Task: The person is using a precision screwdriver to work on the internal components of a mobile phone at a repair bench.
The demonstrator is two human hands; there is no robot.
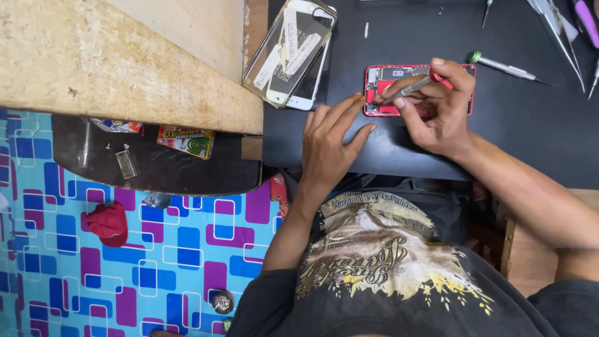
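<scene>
Under your right hand (444, 111), on the black bench (530, 137): opened red phone (382, 78), its insides exposed. Right fingers clamped on a screwdriver (412, 88), tip in the left end. Left hand (331, 140) flat beside it, fingers apart, steadying. Step: screw work; steady tip pressure seems needed.

A phone repair workshop: under my fingers (349, 118) lies an opened red phone (380, 87) on a black work mat (399, 37); beyond my fingertips lie tweezers (558, 37) and precision screwdrivers (508, 67), and to their left a stack of bagged phones (293, 53).
</scene>
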